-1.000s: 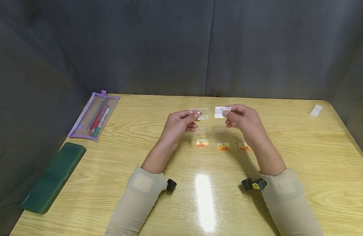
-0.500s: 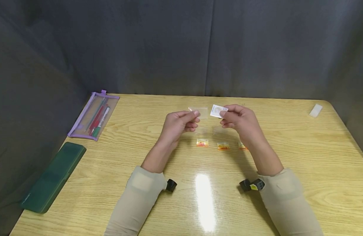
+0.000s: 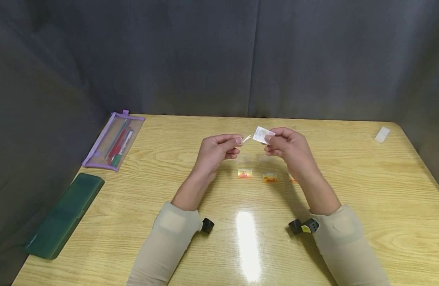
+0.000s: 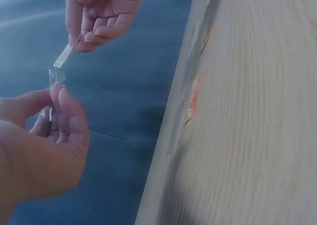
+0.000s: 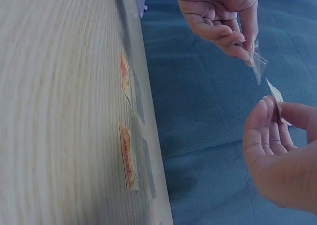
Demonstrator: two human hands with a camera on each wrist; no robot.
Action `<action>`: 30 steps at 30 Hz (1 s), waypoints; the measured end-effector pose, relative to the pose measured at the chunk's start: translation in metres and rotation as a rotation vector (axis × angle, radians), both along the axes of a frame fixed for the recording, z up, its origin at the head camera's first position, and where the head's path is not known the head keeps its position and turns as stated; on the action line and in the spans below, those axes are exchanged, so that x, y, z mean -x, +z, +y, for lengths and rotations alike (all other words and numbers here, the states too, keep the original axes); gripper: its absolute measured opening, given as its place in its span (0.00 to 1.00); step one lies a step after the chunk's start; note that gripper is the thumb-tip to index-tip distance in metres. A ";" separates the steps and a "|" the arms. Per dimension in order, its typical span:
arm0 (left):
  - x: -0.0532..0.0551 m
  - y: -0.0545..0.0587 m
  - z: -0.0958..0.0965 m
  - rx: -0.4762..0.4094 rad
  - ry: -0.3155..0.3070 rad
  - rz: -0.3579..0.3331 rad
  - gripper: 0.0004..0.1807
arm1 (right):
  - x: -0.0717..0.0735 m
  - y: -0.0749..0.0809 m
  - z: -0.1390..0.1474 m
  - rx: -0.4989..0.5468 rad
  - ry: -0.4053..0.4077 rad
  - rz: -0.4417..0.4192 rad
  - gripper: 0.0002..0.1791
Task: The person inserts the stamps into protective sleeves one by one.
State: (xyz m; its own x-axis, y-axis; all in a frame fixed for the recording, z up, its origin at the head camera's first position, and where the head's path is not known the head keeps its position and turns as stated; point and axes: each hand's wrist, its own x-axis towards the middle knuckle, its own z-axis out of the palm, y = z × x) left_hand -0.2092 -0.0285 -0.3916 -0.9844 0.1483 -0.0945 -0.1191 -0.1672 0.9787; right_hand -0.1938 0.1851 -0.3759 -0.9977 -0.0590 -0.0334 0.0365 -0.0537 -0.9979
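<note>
My left hand [image 3: 216, 153] pinches a small clear plastic sleeve [image 5: 257, 64] between thumb and fingers. In the right wrist view the sleeve's free end stands parted. My right hand [image 3: 291, 149] pinches a white postage stamp [image 3: 262, 135] with a pale printed picture, held by one end. The stamp's other end points at the sleeve's opening, a small gap apart in the head view. Both are held above the table. On the wood below lie orange-and-yellow stamps: one at left [image 3: 245, 173], one in the middle [image 3: 270, 177], and one at right [image 3: 292, 177], partly hidden by my right wrist.
More clear sleeves [image 3: 266, 158] lie flat behind the orange stamps. A purple-edged mesh pouch [image 3: 94, 149] with pens and a dark green case [image 3: 66, 216] are at left. A small white block [image 3: 382, 134] sits at the far right. A dark curtain [image 3: 219, 59] hangs behind the table.
My right hand has moved slightly left, bringing the stamp closer to the sleeve and tilting it. The sleeve has turned from flat-on to edge-on, its end now parted.
</note>
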 end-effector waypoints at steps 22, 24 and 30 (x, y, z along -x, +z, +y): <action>0.001 -0.002 0.002 -0.009 0.038 0.009 0.13 | -0.002 -0.001 -0.006 -0.053 0.003 -0.012 0.08; 0.000 -0.002 0.002 -0.005 0.042 0.012 0.12 | -0.002 0.000 -0.007 -0.070 0.010 -0.019 0.09; -0.001 -0.002 0.002 0.015 0.051 0.018 0.11 | -0.001 0.000 -0.006 -0.110 0.034 -0.045 0.11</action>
